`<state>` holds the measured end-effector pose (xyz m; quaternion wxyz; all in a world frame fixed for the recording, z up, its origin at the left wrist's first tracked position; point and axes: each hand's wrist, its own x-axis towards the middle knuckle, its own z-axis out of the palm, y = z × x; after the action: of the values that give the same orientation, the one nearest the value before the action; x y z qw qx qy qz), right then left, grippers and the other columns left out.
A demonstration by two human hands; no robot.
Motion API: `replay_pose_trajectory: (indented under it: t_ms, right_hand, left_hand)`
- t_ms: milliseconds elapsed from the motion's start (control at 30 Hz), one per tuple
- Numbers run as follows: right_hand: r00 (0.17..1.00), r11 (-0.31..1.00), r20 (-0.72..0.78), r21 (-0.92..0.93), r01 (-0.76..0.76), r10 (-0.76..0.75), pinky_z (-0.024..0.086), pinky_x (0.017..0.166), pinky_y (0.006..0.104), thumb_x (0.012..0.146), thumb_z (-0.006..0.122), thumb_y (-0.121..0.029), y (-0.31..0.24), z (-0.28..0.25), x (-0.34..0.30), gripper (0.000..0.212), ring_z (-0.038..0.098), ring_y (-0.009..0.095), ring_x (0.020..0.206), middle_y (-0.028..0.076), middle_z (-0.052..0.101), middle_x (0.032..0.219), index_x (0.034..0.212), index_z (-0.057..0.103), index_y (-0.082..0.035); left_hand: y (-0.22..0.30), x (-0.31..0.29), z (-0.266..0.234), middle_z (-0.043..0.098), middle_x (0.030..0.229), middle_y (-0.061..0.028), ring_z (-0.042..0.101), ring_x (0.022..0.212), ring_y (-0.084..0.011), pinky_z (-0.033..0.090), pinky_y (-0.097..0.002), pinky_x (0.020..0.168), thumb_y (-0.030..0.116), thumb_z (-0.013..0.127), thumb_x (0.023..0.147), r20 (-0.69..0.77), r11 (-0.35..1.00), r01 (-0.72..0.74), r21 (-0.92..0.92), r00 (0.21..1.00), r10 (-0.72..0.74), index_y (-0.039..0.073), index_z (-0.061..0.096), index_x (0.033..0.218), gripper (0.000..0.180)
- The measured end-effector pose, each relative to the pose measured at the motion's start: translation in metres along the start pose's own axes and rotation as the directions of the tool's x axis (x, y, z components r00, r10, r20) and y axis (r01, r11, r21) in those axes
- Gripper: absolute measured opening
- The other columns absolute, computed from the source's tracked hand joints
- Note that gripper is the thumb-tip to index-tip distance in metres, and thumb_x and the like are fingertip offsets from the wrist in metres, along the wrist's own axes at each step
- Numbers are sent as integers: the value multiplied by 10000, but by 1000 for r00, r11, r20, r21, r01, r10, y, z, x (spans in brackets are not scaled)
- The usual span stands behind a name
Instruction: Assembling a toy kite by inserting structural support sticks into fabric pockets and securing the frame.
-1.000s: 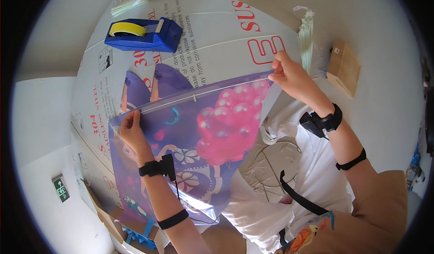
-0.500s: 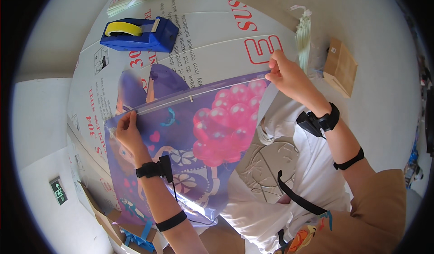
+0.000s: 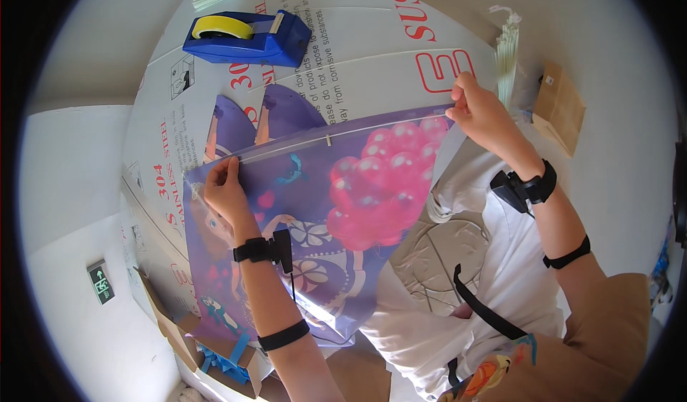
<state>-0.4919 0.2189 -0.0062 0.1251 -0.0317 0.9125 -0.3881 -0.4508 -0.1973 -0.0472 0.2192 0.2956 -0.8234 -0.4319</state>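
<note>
A thin purple plastic sheet (image 3: 286, 209), shaped like a kite sail, hangs over the near side of the table toward my lap. It is printed with pink balloons, hearts and a cartoon figure. Along its upper edge runs a slender white rod (image 3: 286, 145) with a small pale clip (image 3: 329, 141) near the middle. My left hand (image 3: 225, 191) is closed in a pinch on this edge toward the left end. At the right corner, my right hand (image 3: 483, 115) pinches the sheet's edge. Two purple pointed flaps (image 3: 290, 108) lie just beyond the edge, partly covered by the sheet.
A blue tape dispenser (image 3: 286, 40) with yellow tape stands on the printed board tabletop (image 3: 358, 51). Bundles of pale rods (image 3: 507, 55) lie at the right and far edges. A brown carton (image 3: 558, 112) sits at right; an open box (image 3: 189, 345) with blue pieces is lower left.
The whole view has shifted, so the table, dispenser and sheet appear farther right and mostly higher. Both hands keep their pinch on the sheet's upper edge.
</note>
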Motion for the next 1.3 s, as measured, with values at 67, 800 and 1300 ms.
replay_pose_trajectory:
  t_ms: [67,800,1300]
  right_hand:
    - [999,1000,-20,-2,25,-25,474,640,411,833,623,-14,3,4,0,231,641,324,735,161,620,785,970,437,-9]
    - [1000,994,-22,-113,6,-9,447,628,425,803,693,-113,8,-1,2,241,617,361,729,178,616,751,894,498,-6]
    - [1000,998,-23,-64,7,-9,442,599,391,795,715,-107,11,0,2,245,592,303,673,135,605,721,847,495,-12]
  left_hand:
    - [0,-1,0,669,751,-17,592,670,-77,461,-207,629,70,747,811,6,1000,6,-5,1000,-6,-16,702,850,105]
    - [-3,0,3,649,754,-16,562,664,-95,464,-237,620,136,779,791,-18,1000,18,6,1000,-18,5,717,854,158]
    - [-10,3,0,648,747,-18,586,664,-107,484,-246,652,114,772,791,-63,999,-55,1,996,55,24,660,849,155]
